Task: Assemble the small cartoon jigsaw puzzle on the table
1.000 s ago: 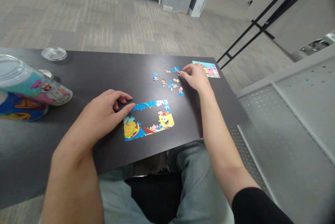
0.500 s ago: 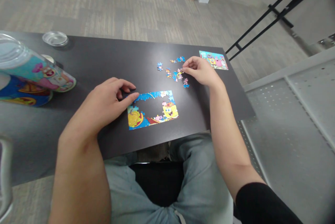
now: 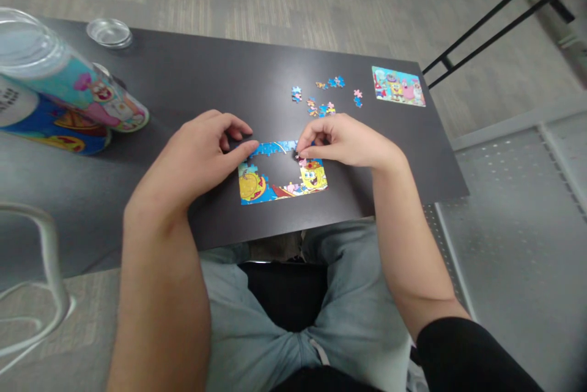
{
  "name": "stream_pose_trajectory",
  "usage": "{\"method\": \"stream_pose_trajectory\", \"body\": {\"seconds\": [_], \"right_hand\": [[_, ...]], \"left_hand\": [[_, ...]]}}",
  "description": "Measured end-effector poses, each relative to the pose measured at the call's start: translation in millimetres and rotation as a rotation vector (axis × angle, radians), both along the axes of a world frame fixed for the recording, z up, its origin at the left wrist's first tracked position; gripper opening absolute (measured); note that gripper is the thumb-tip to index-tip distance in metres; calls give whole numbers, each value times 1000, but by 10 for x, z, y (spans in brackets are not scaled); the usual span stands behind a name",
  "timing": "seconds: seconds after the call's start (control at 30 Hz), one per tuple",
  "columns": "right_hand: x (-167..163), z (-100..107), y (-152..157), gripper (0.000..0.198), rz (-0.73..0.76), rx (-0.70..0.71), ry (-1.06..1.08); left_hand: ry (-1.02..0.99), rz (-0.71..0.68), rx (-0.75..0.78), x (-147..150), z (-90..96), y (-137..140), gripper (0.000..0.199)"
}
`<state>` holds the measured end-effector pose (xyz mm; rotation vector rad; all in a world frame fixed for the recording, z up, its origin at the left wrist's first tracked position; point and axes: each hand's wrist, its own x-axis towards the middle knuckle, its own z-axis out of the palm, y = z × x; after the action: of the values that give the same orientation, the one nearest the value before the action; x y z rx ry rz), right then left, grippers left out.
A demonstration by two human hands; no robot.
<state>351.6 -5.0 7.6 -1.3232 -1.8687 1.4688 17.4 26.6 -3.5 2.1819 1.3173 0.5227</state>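
A partly joined jigsaw puzzle [image 3: 251,187] lies on the dark table, its border pieces forming a rectangle around a bare middle. My left hand [image 3: 202,150] rests at its upper left corner, thumb tip on the edge, fingers loosely curved and apart from the thumb. With thumb and forefinger pinched, my right hand [image 3: 342,142] holds a small puzzle piece [image 3: 296,155] at the inner upper right of the border; the fingers partly hide it. Beyond that hand lie several loose puzzle pieces [image 3: 336,82], some partly covered by it.
A picture card [image 3: 398,86] with cartoon figures lies at the table's far right. On the left stand two printed canisters [image 3: 114,98], with a clear round lid [image 3: 109,32] behind them. A white curved frame [image 3: 52,251] is at the lower left.
My right hand has moved from the loose pieces back toward me and left, bringing a piece to the puzzle border. The left hand stays at the corner. The view has shifted.
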Motion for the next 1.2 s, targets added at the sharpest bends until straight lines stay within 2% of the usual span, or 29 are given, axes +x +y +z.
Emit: {"method": "stream_pose_trajectory", "body": {"seconds": [0.4, 0.57, 0.7, 0.87, 1.2], "right_hand": [[-38, 59, -48, 20, -15, 173, -195], [-11, 59, -48, 16, -51, 249, -201], [23, 18, -32, 18, -90, 253, -209], [24, -66, 18, 23, -50, 292, -184], [7, -79, 35, 27, -87, 275, -236]], "left_hand": [[20, -14, -26, 13, 62, -10, 33], [13, -1, -35, 18, 72, -17, 32], [7, 3, -40, 22, 65, -21, 31], [13, 12, -48, 17, 57, -19, 35], [7, 3, -46, 30, 79, -24, 31]]}}
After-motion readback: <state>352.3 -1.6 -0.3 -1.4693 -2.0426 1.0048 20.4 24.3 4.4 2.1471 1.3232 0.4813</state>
